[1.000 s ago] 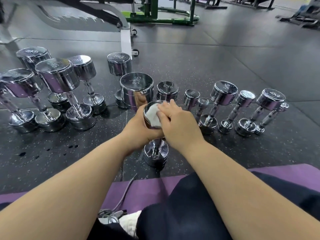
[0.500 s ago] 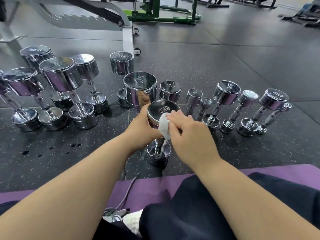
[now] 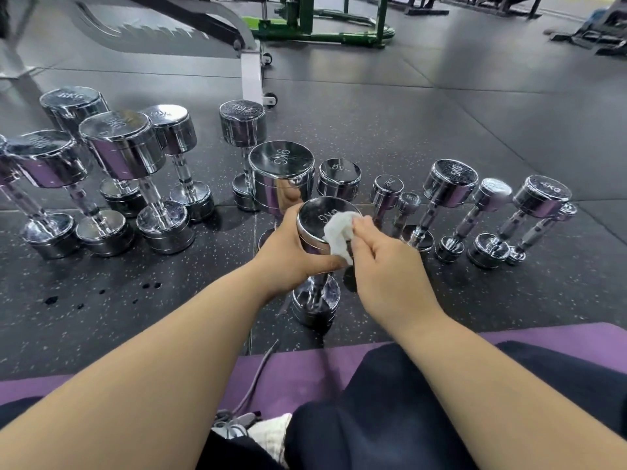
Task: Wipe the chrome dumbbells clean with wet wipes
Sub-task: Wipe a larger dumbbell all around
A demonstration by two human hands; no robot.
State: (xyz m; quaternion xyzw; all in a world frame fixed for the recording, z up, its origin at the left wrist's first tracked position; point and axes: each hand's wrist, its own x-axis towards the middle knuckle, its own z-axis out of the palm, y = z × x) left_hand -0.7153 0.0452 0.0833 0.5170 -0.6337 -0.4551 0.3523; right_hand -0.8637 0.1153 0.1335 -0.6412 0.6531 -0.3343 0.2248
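A chrome dumbbell [image 3: 317,218] stands on end on the black rubber floor just in front of me, its top face stamped with a weight mark. My left hand [image 3: 291,252] wraps around the left side of its upper head. My right hand [image 3: 383,266] pinches a crumpled white wet wipe [image 3: 337,232] against the right edge and side of that head. The dumbbell's handle and lower head [image 3: 315,300] show below my hands.
Several larger chrome dumbbells [image 3: 118,154] stand upright at the left, a big one [image 3: 281,174] right behind the held one, and smaller ones [image 3: 451,184] in a row to the right. A purple mat [image 3: 305,371] lies under my legs. A bench frame [image 3: 251,72] and green machine [image 3: 322,28] stand behind.
The wipe has moved from the top face of the dumbbell head to its right edge and side, with my right hand shifting right. My left hand keeps its hold.
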